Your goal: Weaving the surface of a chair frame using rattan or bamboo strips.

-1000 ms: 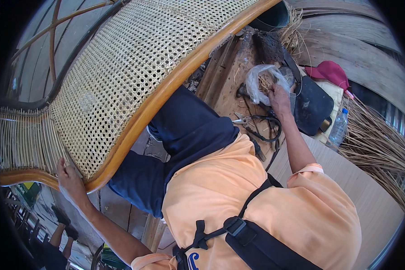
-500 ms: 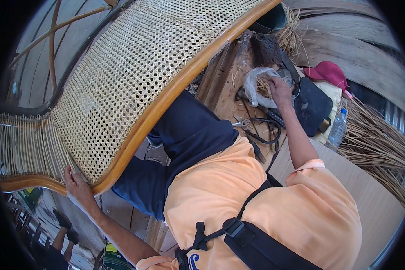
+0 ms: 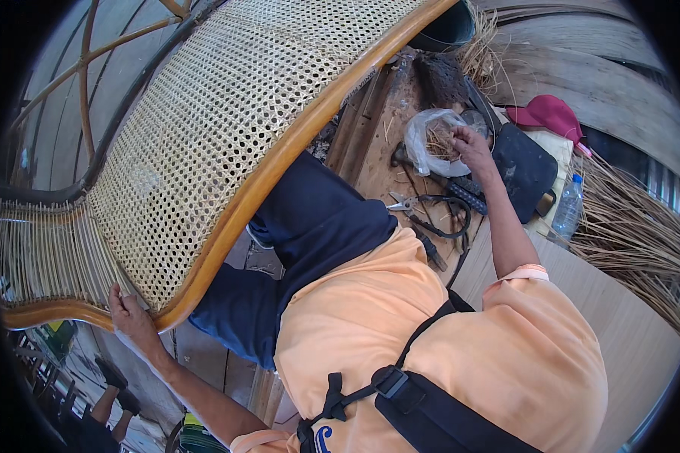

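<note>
reaching to bag (image 3: 418, 145), littered board (image 3: 379, 164), weathered planks (image 3: 574, 66)

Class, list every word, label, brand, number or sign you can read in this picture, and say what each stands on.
No whole word, brand or number can be read.
Orange shirt: a curled blue mark, cut off at the picture's lower edge.
Wooden rim of the woven piece: small dark marks, too small to tell if lettering.
Clear bottle: no readable label.
</note>
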A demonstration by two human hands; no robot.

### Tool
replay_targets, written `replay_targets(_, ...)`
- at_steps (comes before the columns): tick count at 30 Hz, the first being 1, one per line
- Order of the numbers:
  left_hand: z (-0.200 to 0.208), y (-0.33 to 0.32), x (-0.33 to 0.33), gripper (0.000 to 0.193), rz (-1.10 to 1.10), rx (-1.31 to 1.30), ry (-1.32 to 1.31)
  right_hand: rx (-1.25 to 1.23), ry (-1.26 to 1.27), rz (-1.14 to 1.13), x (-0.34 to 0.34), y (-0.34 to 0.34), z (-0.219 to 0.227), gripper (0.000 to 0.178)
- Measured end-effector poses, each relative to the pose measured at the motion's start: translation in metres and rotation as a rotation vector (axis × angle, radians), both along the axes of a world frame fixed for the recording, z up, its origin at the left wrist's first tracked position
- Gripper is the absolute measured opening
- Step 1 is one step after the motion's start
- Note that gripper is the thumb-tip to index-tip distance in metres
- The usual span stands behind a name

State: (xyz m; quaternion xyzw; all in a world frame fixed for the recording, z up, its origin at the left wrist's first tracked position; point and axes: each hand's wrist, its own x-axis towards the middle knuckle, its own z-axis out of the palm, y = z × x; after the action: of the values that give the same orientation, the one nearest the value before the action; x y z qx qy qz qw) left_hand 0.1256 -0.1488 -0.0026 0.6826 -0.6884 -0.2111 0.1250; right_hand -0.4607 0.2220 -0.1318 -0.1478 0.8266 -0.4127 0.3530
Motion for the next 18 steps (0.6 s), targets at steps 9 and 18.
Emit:
replay_targets(9,0.005,0.003,-0.005,0.040,-0.025,-0.048,-0.041,0.089,-0.162,-0.136,0.010,-0.008,0.030,0.013)
replay_targets(18,-0.008,-0.005,0.016,0.040,-0.032,-0.023,-0.077,-0.077,-0.163,-0.230,0.017,-0.013,0.039,0.015)
